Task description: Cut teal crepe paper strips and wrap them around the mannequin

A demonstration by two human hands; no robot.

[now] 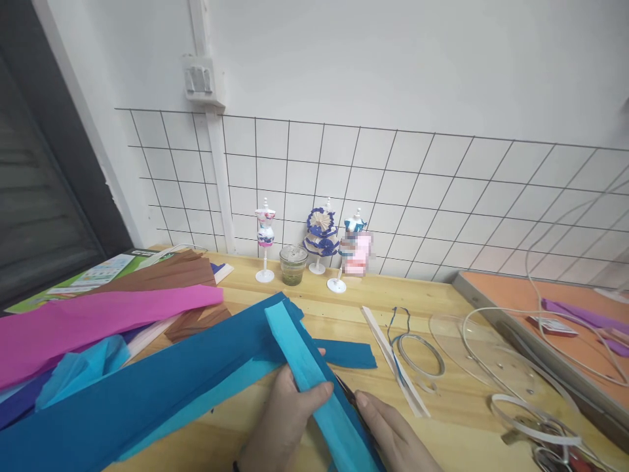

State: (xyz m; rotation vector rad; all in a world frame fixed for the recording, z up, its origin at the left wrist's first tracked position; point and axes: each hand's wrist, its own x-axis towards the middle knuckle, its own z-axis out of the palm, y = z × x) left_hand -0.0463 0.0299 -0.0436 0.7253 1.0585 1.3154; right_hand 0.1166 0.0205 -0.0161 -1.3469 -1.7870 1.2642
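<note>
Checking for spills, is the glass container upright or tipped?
Upright: the glass container stands on its base on the wooden table, rim uppermost.

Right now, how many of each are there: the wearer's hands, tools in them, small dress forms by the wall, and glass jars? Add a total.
Hands: 2 (left hand, holding a light-blue strip; right hand)
Tools: 1 (dark pointed tool, right hand)
Dress forms: 3 (left one, middle one, right one)
Glass jar: 1
Total: 7
</note>
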